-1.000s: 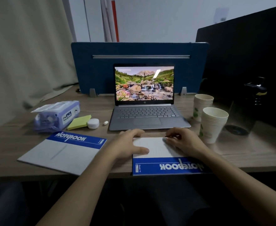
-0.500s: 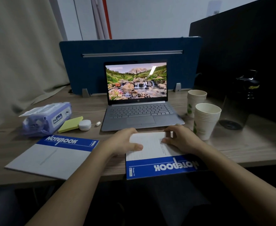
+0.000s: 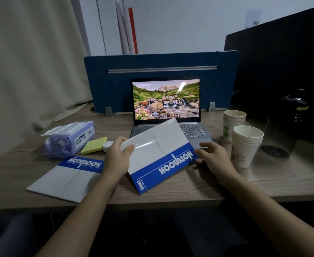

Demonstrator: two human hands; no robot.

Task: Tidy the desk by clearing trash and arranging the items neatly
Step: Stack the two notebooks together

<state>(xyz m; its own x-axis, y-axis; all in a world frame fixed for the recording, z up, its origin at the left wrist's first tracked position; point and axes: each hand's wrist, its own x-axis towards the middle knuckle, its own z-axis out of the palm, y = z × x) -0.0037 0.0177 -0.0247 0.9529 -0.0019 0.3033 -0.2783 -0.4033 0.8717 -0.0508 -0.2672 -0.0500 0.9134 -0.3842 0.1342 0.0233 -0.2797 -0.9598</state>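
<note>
My left hand (image 3: 118, 158) grips the left edge of a white and blue notebook (image 3: 159, 153), which is lifted and tilted in front of the open laptop (image 3: 166, 101). Its blue "NOTEBOOK" band points toward me, upside down. My right hand (image 3: 212, 157) hovers by the notebook's right corner with fingers spread; I cannot tell whether it touches the cover. A second notebook (image 3: 69, 179) of the same kind lies flat on the wooden desk (image 3: 263, 180) at the front left.
At the left are a pack of wet wipes (image 3: 69, 139), a yellow sticky-note pad (image 3: 94, 147) and a small white round case (image 3: 107, 145). Two stacks of paper cups (image 3: 245, 145) and a dark bottle (image 3: 289, 123) stand at the right. A blue divider (image 3: 115, 84) closes the back.
The notebook lay flat under both hands at the desk's front edge. My left hand has lifted and turned it, and my right hand has come off its top.
</note>
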